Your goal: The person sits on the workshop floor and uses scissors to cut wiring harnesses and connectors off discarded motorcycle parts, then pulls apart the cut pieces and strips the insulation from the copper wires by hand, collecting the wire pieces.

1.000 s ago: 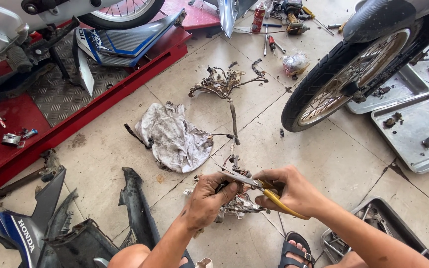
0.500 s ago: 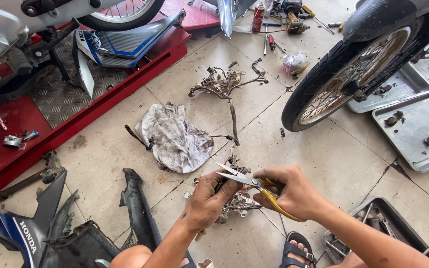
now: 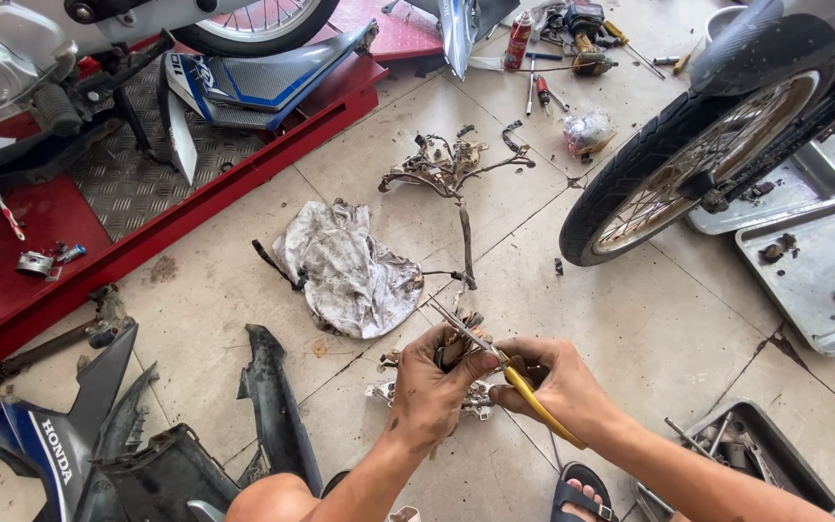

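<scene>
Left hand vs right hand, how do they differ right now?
The left hand grips a small dark part from above; the right hand holds yellow-handled pliers. The left forearm comes up from the bottom middle, the right from the bottom right corner. Both hands are bare and meet over the tiled floor.

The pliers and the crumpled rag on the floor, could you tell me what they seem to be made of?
Pliers: bare grey metal jaws, apparently steel, with yellow grips, likely plastic or rubber. Rag: soft woven cloth, judging by its folds, pale and grease-stained.
</scene>
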